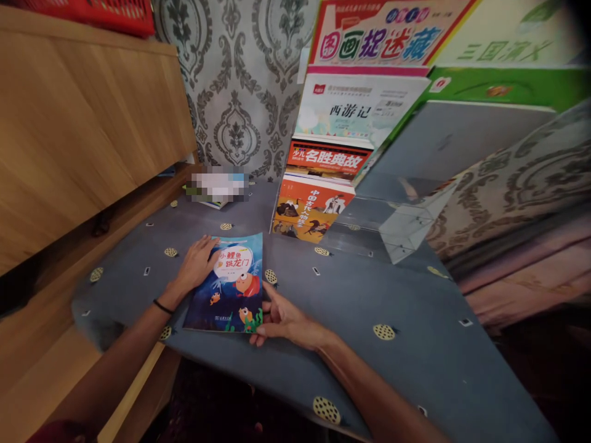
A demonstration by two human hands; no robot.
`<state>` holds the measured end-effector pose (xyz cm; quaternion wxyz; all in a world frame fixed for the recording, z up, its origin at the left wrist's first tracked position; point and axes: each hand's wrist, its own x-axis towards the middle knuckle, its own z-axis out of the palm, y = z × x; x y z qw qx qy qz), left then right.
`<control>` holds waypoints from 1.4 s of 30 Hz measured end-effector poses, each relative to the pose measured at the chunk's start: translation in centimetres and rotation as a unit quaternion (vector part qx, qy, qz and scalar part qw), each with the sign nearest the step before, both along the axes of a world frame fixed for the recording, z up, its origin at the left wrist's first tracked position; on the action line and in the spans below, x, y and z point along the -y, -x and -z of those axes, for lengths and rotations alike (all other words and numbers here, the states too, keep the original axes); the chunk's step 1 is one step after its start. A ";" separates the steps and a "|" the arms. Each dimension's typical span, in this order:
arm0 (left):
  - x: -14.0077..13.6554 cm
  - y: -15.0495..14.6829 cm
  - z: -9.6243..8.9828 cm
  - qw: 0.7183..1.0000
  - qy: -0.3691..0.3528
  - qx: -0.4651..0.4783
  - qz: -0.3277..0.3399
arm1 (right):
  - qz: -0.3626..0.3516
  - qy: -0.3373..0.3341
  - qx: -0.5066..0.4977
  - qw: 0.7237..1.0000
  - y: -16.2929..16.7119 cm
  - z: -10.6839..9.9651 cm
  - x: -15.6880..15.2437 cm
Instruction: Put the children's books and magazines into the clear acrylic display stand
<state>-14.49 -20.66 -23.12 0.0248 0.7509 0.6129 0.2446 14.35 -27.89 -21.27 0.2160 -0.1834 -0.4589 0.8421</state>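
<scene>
A thin children's picture book (226,295) with a dark blue underwater cover and orange fish lies face up near the front edge of the cloth-covered table. My left hand (199,261) rests along its upper left side, fingers stretched out and fingertips on the cover's edge. A dark band circles that wrist. At the lower right corner, my right hand (281,317) grips the book, with the thumb at its edge and other fingers partly hidden. Both hands touch the same closed book.
A clear tiered rack (406,227) on the right holds several upright books, including an orange one (314,209) at the bottom. A blurred stack (217,191) lies at the back left. A wooden cabinet (92,117) borders the left, with a red basket (106,15) on top.
</scene>
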 end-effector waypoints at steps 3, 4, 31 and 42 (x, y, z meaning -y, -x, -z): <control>-0.1 0.3 0.0 1.000 -0.002 0.010 0.008 | -0.003 -0.004 0.010 1.000 -0.1 0.1 0.0; -0.1 0.4 0.0 1.000 -0.001 0.013 0.011 | -0.002 -0.004 0.013 1.000 -0.1 0.2 0.0; -0.1 1.2 -1.1 0.892 0.074 0.445 0.004 | -0.012 -0.003 0.040 0.999 -0.3 0.2 0.1; 1.1 -0.8 -3.6 0.703 0.198 0.683 -0.014 | -0.006 -0.031 0.023 0.999 -0.3 0.7 0.3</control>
